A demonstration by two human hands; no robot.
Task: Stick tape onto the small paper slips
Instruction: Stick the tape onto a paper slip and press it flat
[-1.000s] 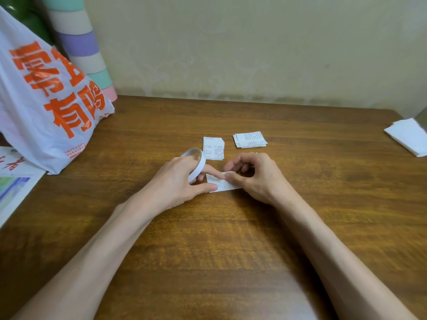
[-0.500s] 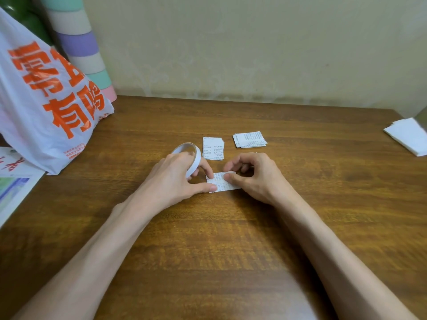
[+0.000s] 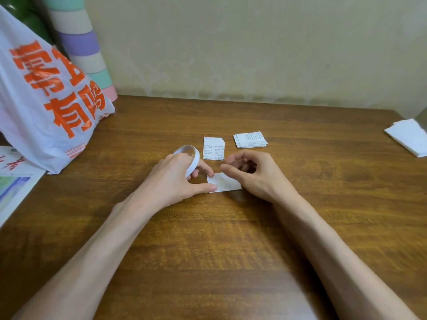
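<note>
You are gripping the tape roll [image 3: 189, 155] in your left hand [image 3: 171, 179], thumb pinning the slip [image 3: 225, 182] flat on the table [image 3: 231, 250], right hand [image 3: 251, 174] hovering loosely curled, seemingly empty: be laying tape low and smooth.

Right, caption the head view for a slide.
Left hand holds tape roll, pressing paper slip; right hand close by.

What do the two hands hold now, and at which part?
The left hand grips the tape roll by its lower rim, thumb on the left edge of the slip. The right hand holds nothing visible.
</note>
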